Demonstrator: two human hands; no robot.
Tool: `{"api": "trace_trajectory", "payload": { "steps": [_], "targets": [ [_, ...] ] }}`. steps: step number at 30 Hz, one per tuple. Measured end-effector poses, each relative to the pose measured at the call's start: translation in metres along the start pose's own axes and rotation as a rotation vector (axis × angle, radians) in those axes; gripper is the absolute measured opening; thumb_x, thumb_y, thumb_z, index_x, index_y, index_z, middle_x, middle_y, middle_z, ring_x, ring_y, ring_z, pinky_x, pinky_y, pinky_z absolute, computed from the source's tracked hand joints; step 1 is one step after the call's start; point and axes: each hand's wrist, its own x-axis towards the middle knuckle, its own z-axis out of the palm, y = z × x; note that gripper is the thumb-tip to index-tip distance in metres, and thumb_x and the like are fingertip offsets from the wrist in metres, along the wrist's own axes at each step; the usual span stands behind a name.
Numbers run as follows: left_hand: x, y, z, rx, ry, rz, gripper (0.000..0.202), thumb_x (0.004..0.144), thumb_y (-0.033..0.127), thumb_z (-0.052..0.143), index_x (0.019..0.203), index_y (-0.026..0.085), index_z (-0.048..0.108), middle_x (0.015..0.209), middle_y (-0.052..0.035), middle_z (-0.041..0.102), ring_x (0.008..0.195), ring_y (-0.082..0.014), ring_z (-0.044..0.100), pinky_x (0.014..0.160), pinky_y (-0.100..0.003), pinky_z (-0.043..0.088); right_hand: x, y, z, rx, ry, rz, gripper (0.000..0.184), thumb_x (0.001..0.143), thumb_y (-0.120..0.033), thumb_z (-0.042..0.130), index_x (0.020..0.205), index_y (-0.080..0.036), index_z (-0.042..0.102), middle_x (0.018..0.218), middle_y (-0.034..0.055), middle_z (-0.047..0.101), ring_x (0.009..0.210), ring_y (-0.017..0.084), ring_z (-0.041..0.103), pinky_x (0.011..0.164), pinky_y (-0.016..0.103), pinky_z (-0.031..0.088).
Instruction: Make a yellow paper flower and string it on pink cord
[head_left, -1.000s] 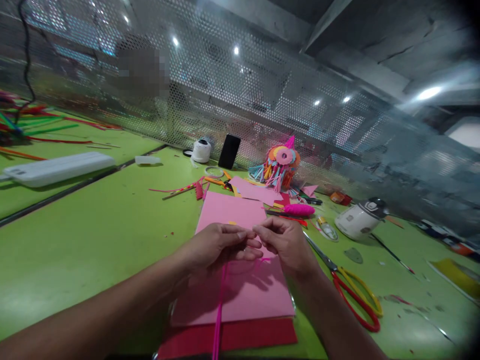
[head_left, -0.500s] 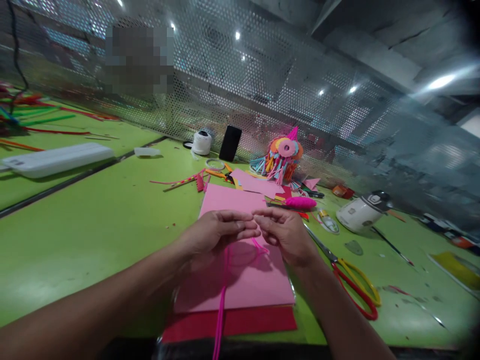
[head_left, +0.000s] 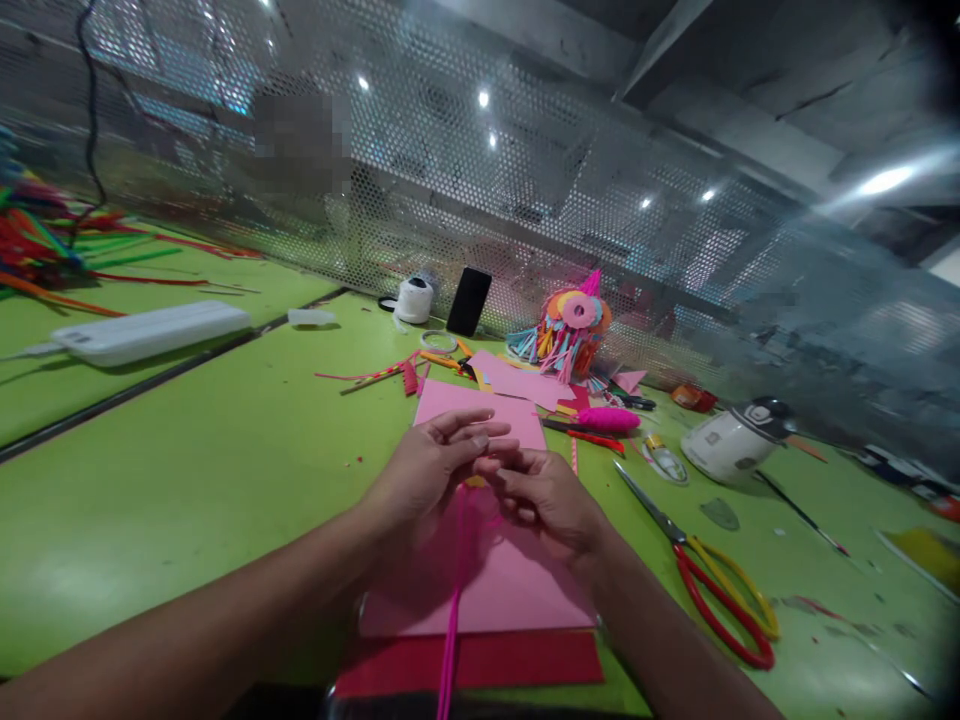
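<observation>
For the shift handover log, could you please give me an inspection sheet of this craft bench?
Surface: green table, flecked with paper scraps.
Job's things: pink cord running up to the hands, over a pink sheet stacked on a red sheet.
Clutter: scissors, fringed paper ornament, phone, tape roll, white pot.
Hands: left hand and right hand together, both pinching the cord.
Cables: white power strip; black cable hanging far left.
Surroundings: perforated metal screen behind the table.

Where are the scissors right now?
Head view, right side: the red-and-yellow scissors lie on the green table, just right of the right hand and the pink sheet.
</observation>
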Motion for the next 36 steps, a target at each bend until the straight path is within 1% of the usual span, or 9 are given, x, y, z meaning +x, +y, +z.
{"api": "trace_trajectory", "payload": {
  "steps": [4,9,16,18,21,24,27,31,36],
  "targets": [
    [0.000,0.000,0.000,0.014,-0.017,0.040,0.037,0.071,0.001,0.064,0.106,0.012,0.061,0.112,-0.0142,0.067,0.081,-0.0166,0.069,0.055,-0.015,0.051,0.000,0.004,0.005,0.091,0.003,0.005,0.025,0.065,-0.029,0.077,0.076,-0.010,0.066,0.041,-0.0087,0.044,0.035,0.000,0.024,0.037,0.018,0.013],
    [-0.002,-0.001,0.001,0.085,-0.009,0.130,0.048,0.069,0.008,0.067,0.115,0.016,0.057,0.113,-0.0131,0.066,0.079,-0.0170,0.070,0.034,-0.010,0.033,0.000,0.009,0.013,0.188,0.016,-0.015,0.023,0.066,-0.028,0.077,0.072,-0.013,0.060,0.042,-0.0095,0.042,0.033,0.000,0.021,0.037,0.018,0.014],
    [0.000,-0.003,0.000,0.134,-0.010,0.154,0.062,0.070,0.015,0.069,0.128,0.016,0.047,0.120,-0.0156,0.062,0.089,-0.0208,0.068,0.036,-0.012,0.034,-0.002,0.013,0.017,0.139,0.113,-0.152,0.018,0.067,-0.026,0.075,0.073,-0.013,0.065,0.049,-0.0067,0.047,0.037,0.001,0.027,0.036,0.017,0.014],
    [0.000,-0.002,0.000,0.152,-0.003,0.129,0.062,0.070,0.015,0.070,0.129,0.016,0.047,0.118,-0.0154,0.064,0.071,-0.0138,0.067,0.035,-0.013,0.032,-0.003,0.012,0.016,0.097,0.129,-0.166,0.017,0.068,-0.027,0.075,0.073,-0.013,0.066,0.050,-0.0064,0.048,0.039,0.001,0.029,0.036,0.016,0.015],
    [-0.001,-0.002,0.000,0.166,0.018,0.082,0.062,0.070,0.017,0.072,0.128,0.018,0.049,0.113,-0.0137,0.067,0.043,-0.0015,0.050,0.035,-0.013,0.029,-0.005,0.009,0.017,0.047,0.145,-0.163,0.016,0.067,-0.028,0.075,0.070,-0.014,0.066,0.049,-0.0066,0.048,0.038,0.002,0.029,0.036,0.016,0.020],
    [-0.002,-0.001,0.000,0.169,0.045,0.017,0.061,0.068,0.020,0.074,0.125,0.018,0.053,0.110,-0.0131,0.068,0.038,0.0008,0.040,0.036,-0.014,0.029,-0.005,0.008,0.016,-0.013,0.154,-0.198,0.015,0.069,-0.028,0.073,0.071,-0.015,0.067,0.049,-0.0063,0.048,0.040,0.002,0.031,0.038,0.016,0.025],
    [-0.002,-0.001,-0.001,0.168,0.071,-0.043,0.057,0.067,0.020,0.075,0.120,0.015,0.056,0.105,-0.0131,0.070,0.041,-0.0009,0.044,0.038,-0.015,0.031,-0.005,0.009,0.013,-0.107,0.178,-0.252,0.014,0.071,-0.028,0.071,0.075,-0.015,0.069,0.048,-0.0064,0.046,0.042,0.004,0.033,0.041,0.017,0.029],
    [-0.002,-0.003,-0.002,0.088,0.049,-0.110,0.048,0.069,0.016,0.072,0.115,0.012,0.058,0.090,-0.0112,0.072,0.058,-0.0097,0.059,0.054,-0.019,0.046,-0.004,0.009,0.009,-0.226,0.195,-0.343,0.012,0.073,-0.026,0.070,0.074,-0.014,0.070,0.048,-0.0058,0.046,0.045,0.005,0.037,0.043,0.018,0.032],
    [0.001,-0.005,-0.004,0.023,0.014,-0.076,0.042,0.068,0.010,0.072,0.108,0.009,0.060,0.079,-0.0086,0.072,0.061,-0.0103,0.061,0.059,-0.020,0.048,-0.008,0.003,0.009,-0.345,0.187,-0.418,0.009,0.076,-0.023,0.066,0.076,-0.015,0.071,0.062,-0.0008,0.061,0.056,0.009,0.052,0.054,0.021,0.041]
  ]
}}
